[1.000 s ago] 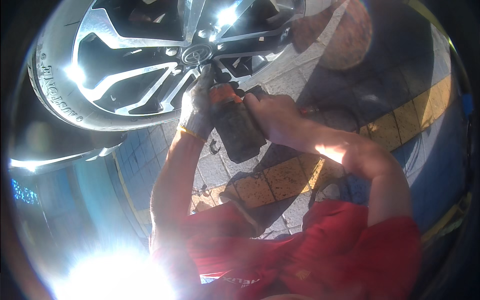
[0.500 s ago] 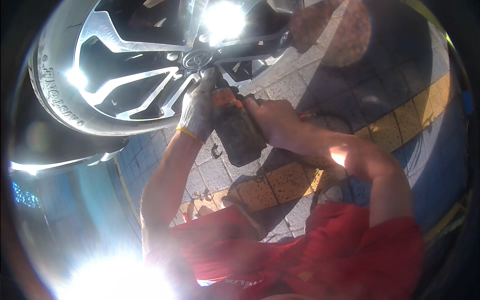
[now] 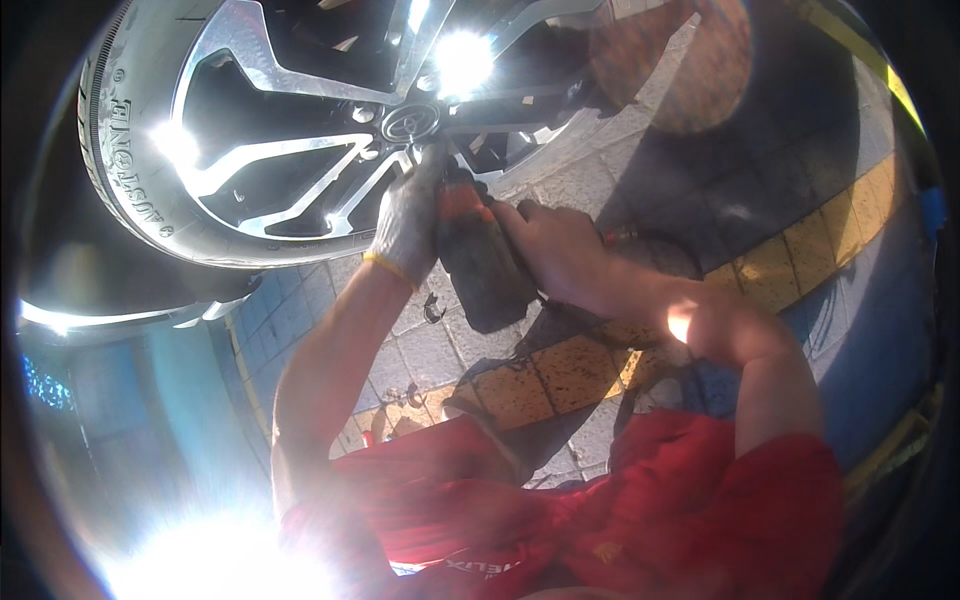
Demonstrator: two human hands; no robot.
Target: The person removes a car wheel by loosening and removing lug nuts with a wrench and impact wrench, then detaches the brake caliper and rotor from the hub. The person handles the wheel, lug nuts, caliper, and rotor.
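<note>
A black and orange impact wrench [image 3: 485,270] points at the hub of a car wheel [image 3: 310,180], its front end close to the lug nuts just below the centre cap [image 3: 410,122]. My left hand [image 3: 402,225], in a whitish work glove with a yellow cuff, is closed around the front of the tool. My bare right hand [image 3: 560,245] grips the tool from the right side. The wrench's nose and the nut it meets are hidden behind the glove. Bright silver spokes and a black tyre [image 3: 125,165] surround the hub, with strong sun glare on them.
Paving blocks [image 3: 420,350] in grey, yellow and blue cover the ground. A thin dark hose or cable [image 3: 665,240] lies to the right of my right hand. Dark bodywork [image 3: 150,285] is at the left, beside the tyre. Small dark scraps [image 3: 432,308] lie near the tool.
The wheel, wrench and both hands sit slightly farther right in the picture, the wheel also a little lower. My grip on the wrench looks the same.
</note>
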